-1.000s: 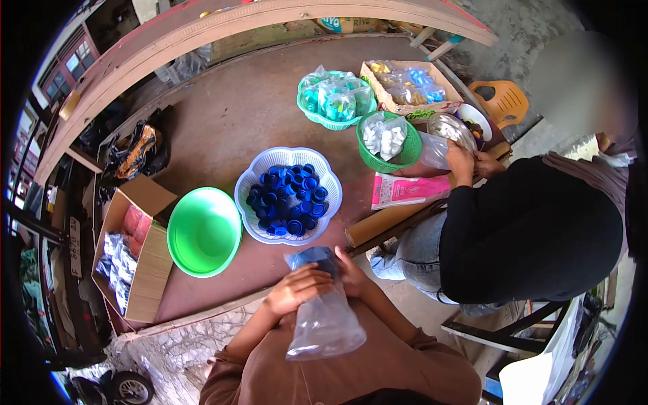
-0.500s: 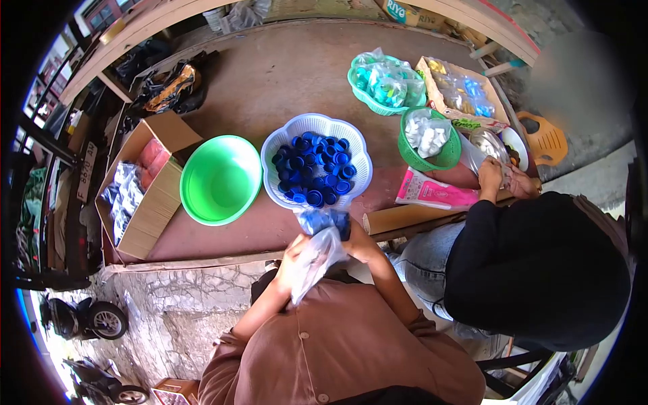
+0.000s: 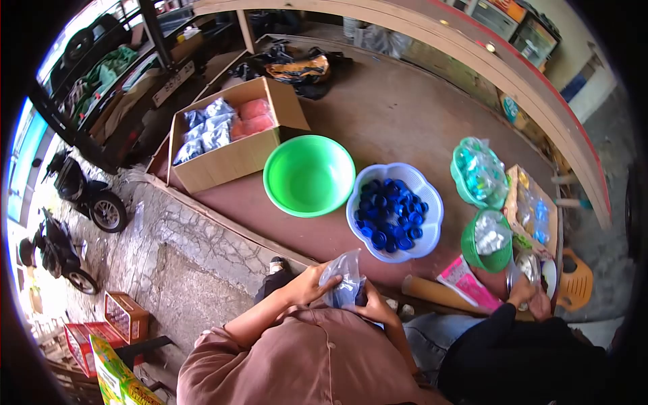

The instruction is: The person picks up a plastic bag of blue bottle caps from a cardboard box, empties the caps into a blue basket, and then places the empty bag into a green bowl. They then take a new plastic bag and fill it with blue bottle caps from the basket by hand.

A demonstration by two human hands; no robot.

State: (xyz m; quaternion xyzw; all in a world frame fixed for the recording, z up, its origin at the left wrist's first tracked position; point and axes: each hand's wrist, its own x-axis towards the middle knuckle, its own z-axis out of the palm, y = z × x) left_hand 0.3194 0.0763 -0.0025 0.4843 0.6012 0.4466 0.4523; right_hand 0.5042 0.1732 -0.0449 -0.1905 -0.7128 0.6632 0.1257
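Head view: your left hand [image 3: 305, 285] and right hand [image 3: 373, 309] gripped a clear plastic bag [image 3: 344, 275]. A white scalloped basket [image 3: 437, 210] stood near.

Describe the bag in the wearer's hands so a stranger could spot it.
Find the white basket of blue caps on the brown platform. Below the platform's near edge, left hand and right hand grip a clear plastic bag. Unlike the packed bags beyond, it shows dark blue inside.

Position: one camera worn on the person's head.
Facing: forward and steeply down at the desk [image 3: 391, 115].
Nearness: close above the left hand [image 3: 307, 287] and right hand [image 3: 374, 312].
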